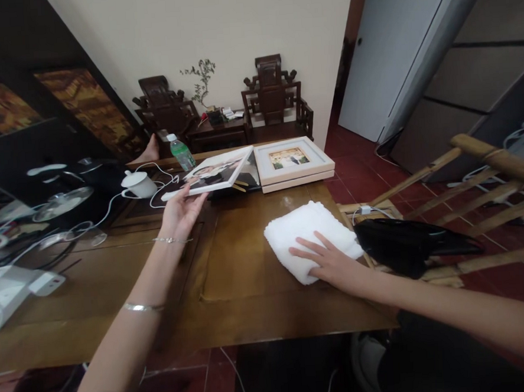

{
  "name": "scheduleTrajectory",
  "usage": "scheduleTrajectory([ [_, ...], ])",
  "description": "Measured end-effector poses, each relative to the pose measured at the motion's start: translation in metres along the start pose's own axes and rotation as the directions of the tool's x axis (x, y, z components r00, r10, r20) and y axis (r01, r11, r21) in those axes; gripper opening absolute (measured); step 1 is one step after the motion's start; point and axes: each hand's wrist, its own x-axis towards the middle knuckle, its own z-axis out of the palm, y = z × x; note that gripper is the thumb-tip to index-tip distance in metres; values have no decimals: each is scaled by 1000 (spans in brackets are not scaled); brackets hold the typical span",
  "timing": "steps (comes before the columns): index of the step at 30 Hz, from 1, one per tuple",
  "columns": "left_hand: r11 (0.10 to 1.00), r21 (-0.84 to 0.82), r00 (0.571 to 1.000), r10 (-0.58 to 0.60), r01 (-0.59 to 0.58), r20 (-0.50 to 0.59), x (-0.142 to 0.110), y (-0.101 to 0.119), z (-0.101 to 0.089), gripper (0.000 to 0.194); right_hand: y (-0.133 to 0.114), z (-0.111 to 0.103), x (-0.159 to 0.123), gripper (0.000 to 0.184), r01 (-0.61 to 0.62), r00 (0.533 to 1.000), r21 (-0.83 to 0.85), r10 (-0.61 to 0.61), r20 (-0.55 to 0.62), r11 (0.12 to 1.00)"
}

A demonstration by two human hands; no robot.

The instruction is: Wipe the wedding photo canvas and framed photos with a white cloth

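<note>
My left hand [183, 209] grips the near edge of a white-edged photo frame [218, 170], thumb and fingers on its rim. The frame is tilted, with its right side raised above dark items on the table. Its picture is partly washed out by glare. Fingers spread, my right hand [332, 260] lies flat on a folded white towel [306, 229] on the wooden table [244, 268]. Beyond the towel lie two stacked pale frames [265, 177]; the upper one shows a small picture of people. Dark flat items [249, 176] are partly hidden behind the tilted frame.
A green-labelled bottle [181, 152] and a white lidded cup [139, 184] stand at the back left. Cables, a glass-lidded pot [62, 203] and a white power strip [47, 281] crowd the left. A bamboo chair [485, 153] holding a black bag [393, 241] stands at right.
</note>
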Motion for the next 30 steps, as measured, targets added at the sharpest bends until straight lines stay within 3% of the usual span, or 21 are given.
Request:
scheduleTrajectory([
  [7,998,-8,998,-57,57,-3,41,-25,19,23,0,1,-1,15,1,1000,-23,-1,-12,1000],
  [13,995,-14,995,-103,103,-14,69,-53,21,27,2,4,-3,19,20,1000,-44,-21,-20,999],
  [21,987,23,985,-159,161,-63,79,-74,17,23,4,9,-4,16,31,998,-59,-35,-58,998],
  [30,935,122,939,-319,334,-127,90,-72,13,21,6,14,-5,20,61,991,-112,-74,-108,992],
])
